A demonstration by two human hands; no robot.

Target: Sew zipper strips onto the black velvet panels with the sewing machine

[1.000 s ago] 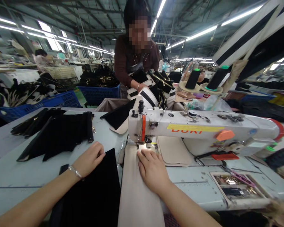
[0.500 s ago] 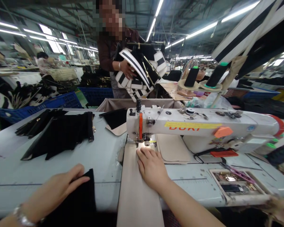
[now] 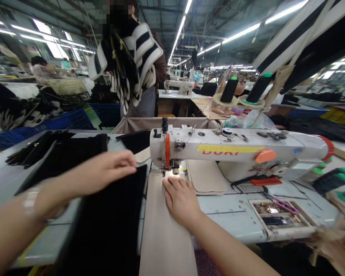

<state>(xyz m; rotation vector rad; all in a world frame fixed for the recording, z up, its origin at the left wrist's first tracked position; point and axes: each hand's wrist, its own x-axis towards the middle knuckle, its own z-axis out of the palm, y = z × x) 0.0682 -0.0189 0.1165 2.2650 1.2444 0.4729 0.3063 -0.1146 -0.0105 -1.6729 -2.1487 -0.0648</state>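
Note:
My left hand (image 3: 112, 168) pinches the top edge of a black fabric panel (image 3: 112, 222), which hangs down over the table's front edge. The panel's right edge lies close beside a long beige strip (image 3: 166, 230). My right hand (image 3: 182, 197) rests flat on that strip, fingers stretched out, with the fingertips just in front of the sewing machine's needle area (image 3: 172, 168). The strip runs from under the white sewing machine (image 3: 201, 142) toward me and off the front of the table.
Folded black pieces (image 3: 71, 151) lie on the table at left. Beige panels (image 3: 207, 178) lie under the machine arm. A parts tray (image 3: 284, 218) with purple-handled scissors (image 3: 284, 203) stands at right. Behind the table, a person carries black-and-white striped pieces (image 3: 132, 57); blue crates (image 3: 71, 120) stand left.
My left hand has raised the black panel and brought it right, up to the beige strip. My right hand stays on the strip. The person behind has lifted the striped pieces and turned.

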